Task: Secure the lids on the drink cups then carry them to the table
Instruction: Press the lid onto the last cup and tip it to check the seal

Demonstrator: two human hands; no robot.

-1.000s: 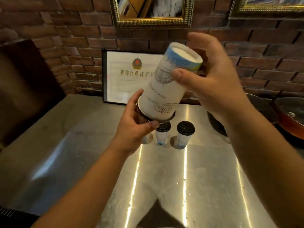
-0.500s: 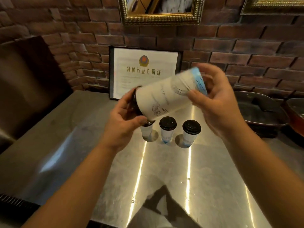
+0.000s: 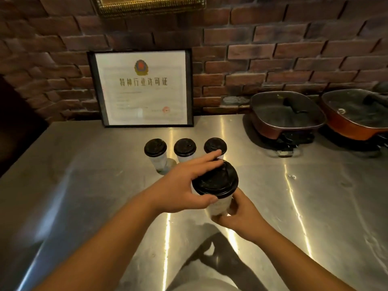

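I hold a white paper drink cup (image 3: 219,206) upright above the steel counter (image 3: 84,185), its black lid (image 3: 215,181) on top. My right hand (image 3: 237,215) grips the cup's lower body from the right. My left hand (image 3: 182,183) wraps the lid's rim, thumb at the front and fingers over the back. Three more white cups with black lids stand in a row behind: the left cup (image 3: 155,151), the middle cup (image 3: 185,149) and the right cup (image 3: 215,144), partly behind my fingers.
A framed certificate (image 3: 142,87) leans on the brick wall behind the cups. Two red-brown electric pans with glass lids, the nearer pan (image 3: 285,114) and the farther pan (image 3: 357,116), stand at the back right. A dark object fills the left edge.
The cup went from upside down and tilted high in both hands to upright and lower. My right hand slid to its base, and my view tipped downward.
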